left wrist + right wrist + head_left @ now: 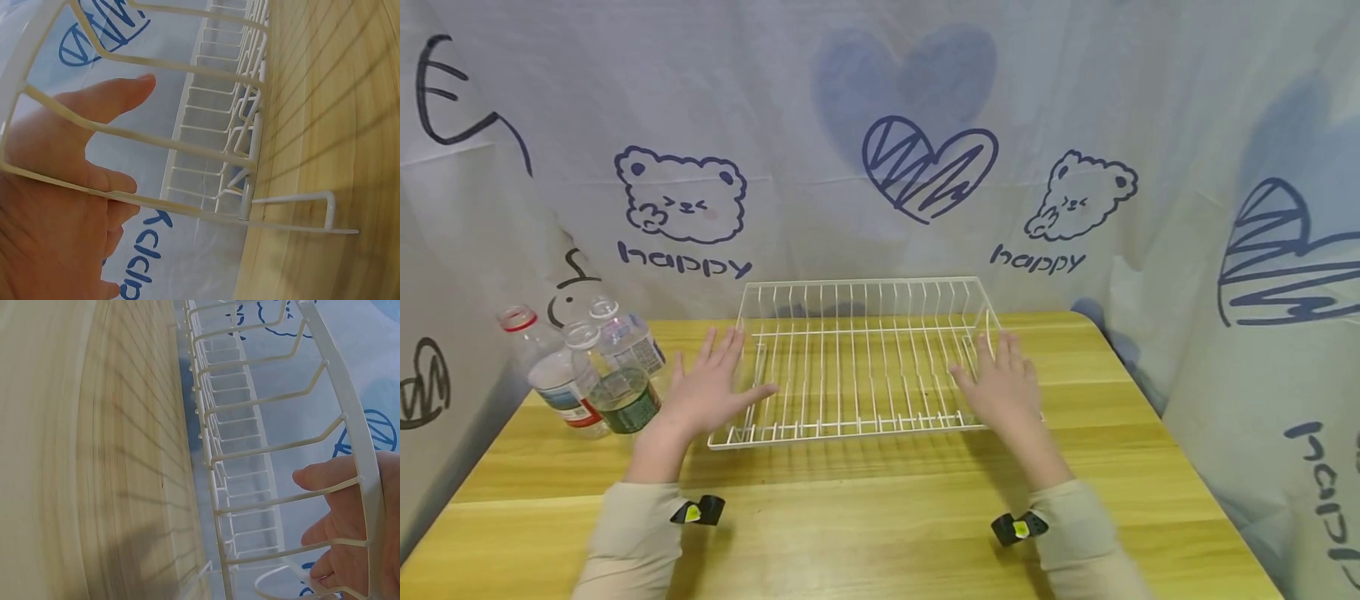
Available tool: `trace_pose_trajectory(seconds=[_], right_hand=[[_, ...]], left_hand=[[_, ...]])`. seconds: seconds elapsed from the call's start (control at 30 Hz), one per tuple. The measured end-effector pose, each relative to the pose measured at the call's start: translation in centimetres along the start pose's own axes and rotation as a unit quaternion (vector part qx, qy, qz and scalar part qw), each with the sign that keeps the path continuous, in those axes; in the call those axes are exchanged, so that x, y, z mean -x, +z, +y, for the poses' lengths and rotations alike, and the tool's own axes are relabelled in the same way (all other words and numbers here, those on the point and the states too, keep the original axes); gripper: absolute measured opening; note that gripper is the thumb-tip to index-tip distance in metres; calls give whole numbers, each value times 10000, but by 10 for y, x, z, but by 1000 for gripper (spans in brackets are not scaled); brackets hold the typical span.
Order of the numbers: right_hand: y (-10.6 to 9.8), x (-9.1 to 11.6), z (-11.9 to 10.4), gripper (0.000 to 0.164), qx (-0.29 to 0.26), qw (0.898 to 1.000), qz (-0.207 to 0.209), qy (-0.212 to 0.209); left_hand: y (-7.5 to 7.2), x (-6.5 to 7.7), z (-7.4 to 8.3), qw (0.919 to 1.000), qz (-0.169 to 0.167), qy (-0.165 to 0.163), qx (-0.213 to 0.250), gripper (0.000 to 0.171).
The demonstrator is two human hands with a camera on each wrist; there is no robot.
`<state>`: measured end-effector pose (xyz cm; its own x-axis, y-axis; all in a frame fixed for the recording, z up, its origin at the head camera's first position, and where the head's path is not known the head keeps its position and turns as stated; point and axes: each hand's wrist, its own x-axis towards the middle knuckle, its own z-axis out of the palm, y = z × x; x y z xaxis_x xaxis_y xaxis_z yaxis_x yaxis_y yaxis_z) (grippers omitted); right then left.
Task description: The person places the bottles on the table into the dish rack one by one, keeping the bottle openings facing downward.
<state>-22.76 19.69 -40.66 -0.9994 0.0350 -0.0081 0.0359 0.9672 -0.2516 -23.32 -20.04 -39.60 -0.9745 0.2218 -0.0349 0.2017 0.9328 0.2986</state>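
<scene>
A white wire dish rack sits on the wooden table, its thin bars running front to back. My left hand is at the rack's left side with fingers straight and spread, thumb pointing inward over the bars. At the right side is my right hand, its fingers likewise spread and its thumb toward the middle. In the left wrist view the left hand shows behind the end wires. The right wrist view has the right hand beyond the rack's rim. Whether either palm touches the rack, I cannot tell.
Several clear plastic bottles without caps stand left of the rack: one with a red neck ring, one with a green label and one behind. A printed cloth curtain hangs behind the wooden table.
</scene>
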Motion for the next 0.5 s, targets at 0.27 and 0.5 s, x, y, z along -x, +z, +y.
trace_pose_trajectory(seconds=[0.27,0.5], right_hand=[[4,0,-15,83,-20,10000,70,7],[5,-2,-19,81,-54,10000,-3,46]], left_hand=[[-3,4,-14,9999,161,16,-53,103],[-4,5,-17,9994,338,43,-20,96]])
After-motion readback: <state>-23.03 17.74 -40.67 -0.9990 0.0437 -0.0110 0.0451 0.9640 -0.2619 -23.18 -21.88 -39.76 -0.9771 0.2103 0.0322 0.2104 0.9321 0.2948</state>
